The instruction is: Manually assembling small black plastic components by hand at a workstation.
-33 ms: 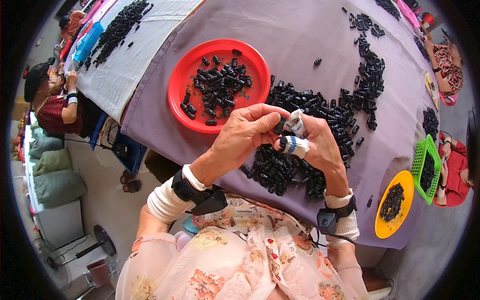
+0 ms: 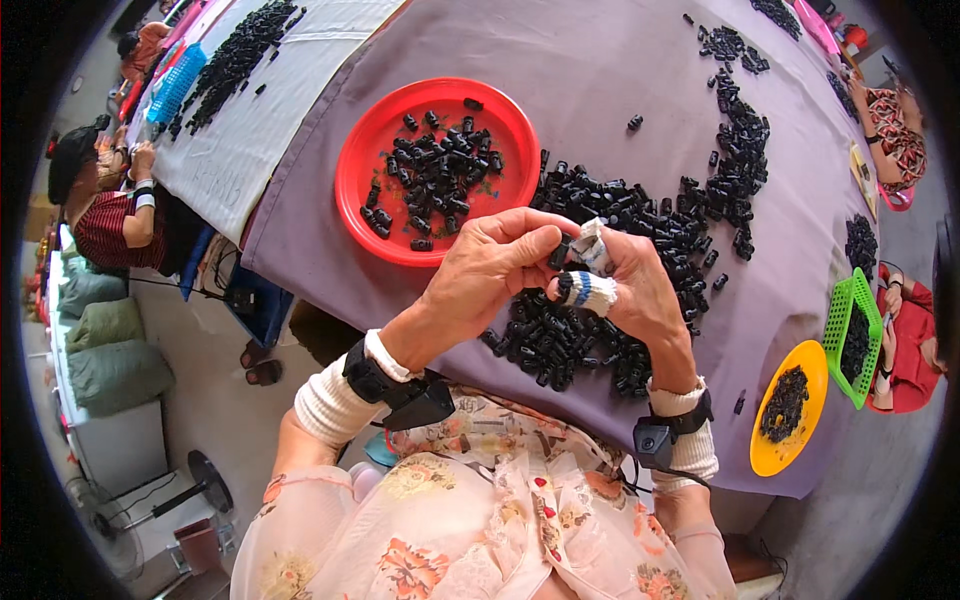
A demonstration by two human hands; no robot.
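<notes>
Over the front of the table, my left hand [image 2: 490, 265] and my right hand [image 2: 640, 290] meet fingertip to fingertip. A small black cylindrical part [image 2: 559, 254] is pinched between them, mostly covered by the fingers. White cloth finger covers, one with blue stripes [image 2: 588, 292], wrap the thumb and a finger of my right hand. Beyond my left hand lies a round red tray [image 2: 358, 180] with a heap of similar black parts [image 2: 440, 170] in it. Under and around my right hand spreads a larger loose pile of these parts [image 2: 570, 345].
A yellow plate [image 2: 770, 455] of small black pieces and a green basket [image 2: 835, 320] sit at the right edge of the grey-purple tablecloth [image 2: 610, 70]. Co-workers sit at left [image 2: 110, 225] and right [image 2: 908, 345]. A blue basket [image 2: 178, 82] stands far left.
</notes>
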